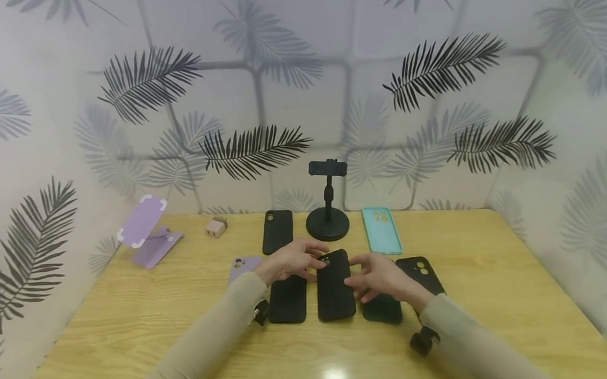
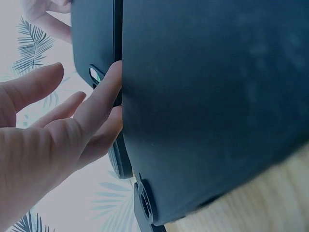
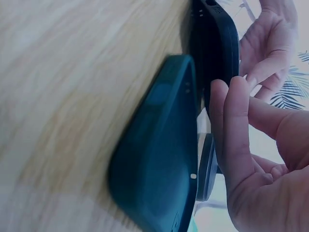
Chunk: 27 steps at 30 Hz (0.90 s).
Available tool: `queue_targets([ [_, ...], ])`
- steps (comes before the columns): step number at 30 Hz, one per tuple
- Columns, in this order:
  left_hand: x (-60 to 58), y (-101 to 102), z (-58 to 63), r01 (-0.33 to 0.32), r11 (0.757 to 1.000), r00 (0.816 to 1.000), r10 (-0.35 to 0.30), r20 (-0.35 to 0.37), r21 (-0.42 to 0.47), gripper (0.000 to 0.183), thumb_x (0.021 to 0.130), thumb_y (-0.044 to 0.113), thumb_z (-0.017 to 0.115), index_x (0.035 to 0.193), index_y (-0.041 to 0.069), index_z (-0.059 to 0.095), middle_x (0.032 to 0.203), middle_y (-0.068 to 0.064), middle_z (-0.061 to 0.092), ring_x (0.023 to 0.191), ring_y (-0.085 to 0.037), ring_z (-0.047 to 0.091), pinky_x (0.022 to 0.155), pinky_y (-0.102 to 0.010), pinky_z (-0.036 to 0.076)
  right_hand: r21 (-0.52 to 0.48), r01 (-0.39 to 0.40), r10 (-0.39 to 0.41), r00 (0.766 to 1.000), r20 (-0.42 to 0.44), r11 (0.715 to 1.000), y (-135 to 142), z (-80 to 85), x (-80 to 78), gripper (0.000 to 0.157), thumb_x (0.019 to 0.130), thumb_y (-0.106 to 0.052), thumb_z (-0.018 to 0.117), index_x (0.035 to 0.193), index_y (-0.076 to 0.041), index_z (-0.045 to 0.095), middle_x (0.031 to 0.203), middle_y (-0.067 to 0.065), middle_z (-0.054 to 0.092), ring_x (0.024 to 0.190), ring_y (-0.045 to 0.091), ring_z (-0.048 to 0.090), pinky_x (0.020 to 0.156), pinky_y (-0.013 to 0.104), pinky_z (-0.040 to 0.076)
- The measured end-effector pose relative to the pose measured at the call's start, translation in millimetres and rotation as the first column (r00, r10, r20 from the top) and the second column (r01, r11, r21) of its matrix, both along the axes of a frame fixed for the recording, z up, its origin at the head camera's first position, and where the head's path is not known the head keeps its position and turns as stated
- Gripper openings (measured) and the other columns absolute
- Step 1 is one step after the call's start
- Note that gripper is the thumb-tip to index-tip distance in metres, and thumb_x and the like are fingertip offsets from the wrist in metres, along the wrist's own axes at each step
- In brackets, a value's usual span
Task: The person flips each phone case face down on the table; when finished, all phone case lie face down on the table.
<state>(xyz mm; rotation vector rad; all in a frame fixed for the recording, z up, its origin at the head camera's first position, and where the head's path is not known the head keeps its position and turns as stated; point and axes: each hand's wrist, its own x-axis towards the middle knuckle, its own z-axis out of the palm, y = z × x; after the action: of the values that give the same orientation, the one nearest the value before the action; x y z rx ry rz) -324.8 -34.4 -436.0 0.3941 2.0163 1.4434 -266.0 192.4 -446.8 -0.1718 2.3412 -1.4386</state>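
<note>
A black phone case [image 1: 335, 291] with a camera cutout lies between my hands at mid-table. My left hand [image 1: 293, 259] reaches over its upper left side. In the left wrist view those fingers [image 2: 99, 101] extend along the gap beside a second black case [image 2: 212, 96], the thumb apart. From the other side, my right hand [image 1: 382, 275] has its fingertips right at the middle case's right edge. Its long fingers [image 3: 236, 130] look straight in the right wrist view. Below that hand lies a dark green case [image 3: 164, 145], its hollow side showing.
Behind the hands stands a black phone stand [image 1: 329, 223], with another black case [image 1: 278, 232] to its left and a turquoise case [image 1: 383, 231] to its right. A purple case [image 1: 242, 265], a pink charger plug [image 1: 215, 227], a purple folding stand [image 1: 148, 231] and a black case [image 1: 422, 272] lie around.
</note>
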Motion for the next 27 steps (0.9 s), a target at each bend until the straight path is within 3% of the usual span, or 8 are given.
queue_targets([
  [6, 0.3, -0.4, 4.1, -0.022, 0.999, 1.000, 0.022, -0.012, -0.024, 0.046, 0.096, 0.006, 0.062, 0.140, -0.001, 0.050, 0.146, -0.021, 0.046, 0.131, -0.036, 0.049, 0.090, -0.045, 0.057, 0.068, -0.003, 0.007, 0.998, -0.060, 0.998, -1.6, -4.2, -4.3, 0.060, 0.090, -0.011, 0.072, 0.141, 0.007, 0.045, 0.082, 0.014, 0.072, 0.063, 0.021, 0.070, 0.056, 0.036, 0.060],
  [12, 0.1, 2.8, 0.9, -0.016, 0.999, 1.000, 0.016, -0.012, -0.028, 0.046, 0.096, 0.008, 0.062, 0.139, -0.002, 0.050, 0.145, -0.020, 0.046, 0.130, -0.035, 0.050, 0.089, -0.044, 0.058, 0.134, -0.004, 0.015, 0.997, -0.081, 0.991, -1.9, -3.5, -3.0, 0.057, 0.089, -0.010, 0.072, 0.138, 0.009, 0.048, 0.077, 0.012, 0.072, 0.062, 0.021, 0.070, 0.054, 0.035, 0.060],
  [18, -1.3, 4.1, 2.0, -0.020, 0.999, 1.000, 0.019, -0.022, -0.037, 0.046, 0.095, 0.009, 0.063, 0.138, -0.003, 0.051, 0.139, -0.019, 0.051, 0.124, -0.031, 0.055, 0.090, -0.044, 0.057, 0.179, 0.008, 0.013, 0.993, -0.116, 0.984, -5.4, 0.5, -2.5, 0.047, 0.087, -0.004, 0.073, 0.128, 0.011, 0.057, 0.083, 0.014, 0.074, 0.062, 0.020, 0.070, 0.052, 0.034, 0.059],
  [24, -0.4, 3.5, 2.9, -0.032, 0.998, 0.999, 0.031, -0.014, -0.059, 0.047, 0.095, 0.009, 0.064, 0.138, -0.004, 0.050, 0.136, -0.018, 0.053, 0.123, -0.030, 0.057, 0.094, -0.043, 0.055, 0.172, -0.020, 0.042, 0.991, -0.128, 0.985, -3.4, 1.1, -2.1, 0.040, 0.087, -0.003, 0.071, 0.123, 0.012, 0.060, 0.090, 0.017, 0.075, 0.067, 0.019, 0.071, 0.053, 0.033, 0.060],
  [27, -1.1, 2.3, 3.4, -0.024, 0.996, 0.999, 0.020, -0.043, -0.085, 0.048, 0.095, 0.012, 0.064, 0.139, -0.003, 0.050, 0.138, -0.017, 0.053, 0.123, -0.029, 0.057, 0.095, -0.042, 0.055, 0.165, -0.033, 0.056, 0.989, -0.138, 0.986, 1.5, 1.4, -3.0, 0.037, 0.089, -0.003, 0.069, 0.123, 0.010, 0.061, 0.093, 0.016, 0.074, 0.069, 0.020, 0.071, 0.055, 0.034, 0.060],
])
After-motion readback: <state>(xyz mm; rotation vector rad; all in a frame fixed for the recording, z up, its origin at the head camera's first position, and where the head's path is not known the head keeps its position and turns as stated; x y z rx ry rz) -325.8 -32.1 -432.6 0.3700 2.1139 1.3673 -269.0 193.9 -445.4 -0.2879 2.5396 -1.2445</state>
